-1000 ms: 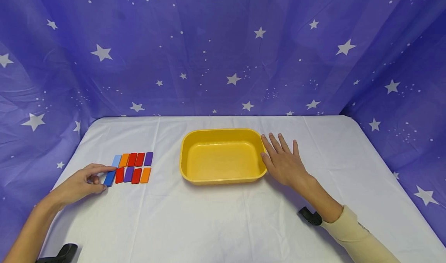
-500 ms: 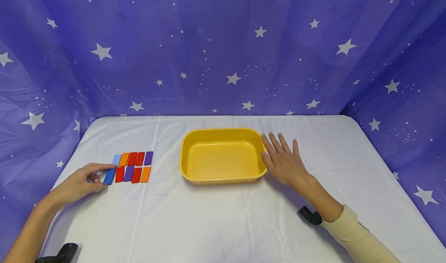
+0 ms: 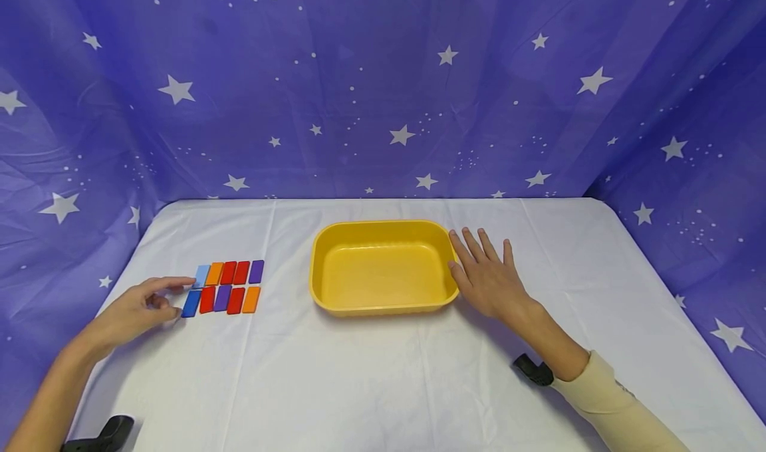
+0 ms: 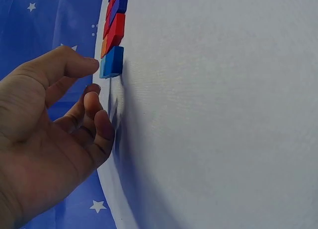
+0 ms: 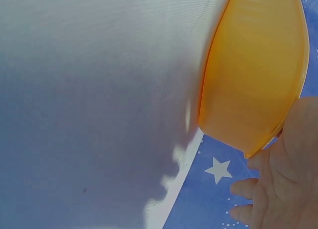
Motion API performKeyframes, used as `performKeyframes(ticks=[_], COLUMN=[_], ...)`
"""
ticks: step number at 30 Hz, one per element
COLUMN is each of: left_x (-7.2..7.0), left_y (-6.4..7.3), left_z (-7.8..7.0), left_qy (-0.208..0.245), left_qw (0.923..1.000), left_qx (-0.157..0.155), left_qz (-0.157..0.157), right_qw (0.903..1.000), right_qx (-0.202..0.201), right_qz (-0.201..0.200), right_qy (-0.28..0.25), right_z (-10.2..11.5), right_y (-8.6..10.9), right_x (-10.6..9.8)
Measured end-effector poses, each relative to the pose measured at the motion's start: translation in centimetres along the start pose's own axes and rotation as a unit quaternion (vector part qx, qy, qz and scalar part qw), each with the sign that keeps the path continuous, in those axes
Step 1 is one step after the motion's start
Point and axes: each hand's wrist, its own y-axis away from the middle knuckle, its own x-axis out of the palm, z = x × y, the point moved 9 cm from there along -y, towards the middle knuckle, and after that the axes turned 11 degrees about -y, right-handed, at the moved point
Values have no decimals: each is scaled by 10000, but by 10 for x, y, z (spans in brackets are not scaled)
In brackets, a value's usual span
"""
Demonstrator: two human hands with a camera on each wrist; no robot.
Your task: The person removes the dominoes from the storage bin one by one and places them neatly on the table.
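Note:
Two rows of flat coloured tiles [image 3: 223, 299] lie side by side on the left of the white table, red, orange, purple and blue. A dark blue tile [image 3: 191, 303] ends the near row, and a light blue tile [image 3: 202, 276] ends the far one. My left hand [image 3: 131, 312] is just left of these two, thumb and index finger spread with nothing between them. In the left wrist view its fingers are bent beside the blue end tile [image 4: 115, 61]. My right hand [image 3: 492, 282], fingers spread and straight, touches the right rim of a yellow plastic tub [image 3: 383, 276].
White cloth [image 3: 359, 385] covers the table. A purple curtain [image 3: 359, 86] with white stars hangs behind it and at both sides. Black wrist devices [image 3: 532, 371] sit under the forearms, close over the cloth.
My left hand has let go of the dark blue tile and drawn slightly left. That tile now lies flat in line with the near row. My right hand and the tub have stayed put.

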Motion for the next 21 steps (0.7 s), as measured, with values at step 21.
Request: performKeyframes(ticks=[21], left_x=[-19], left_y=[-14], left_z=[-95], left_qy=[-1288], left_qw=[9777], left_qx=[971], left_qz=[-1342], right_qw=[9987], right_qx=[-144], right_qz=[41], right_qy=[-488], right_z=[-5], right_y=[0], right_x=[-7])
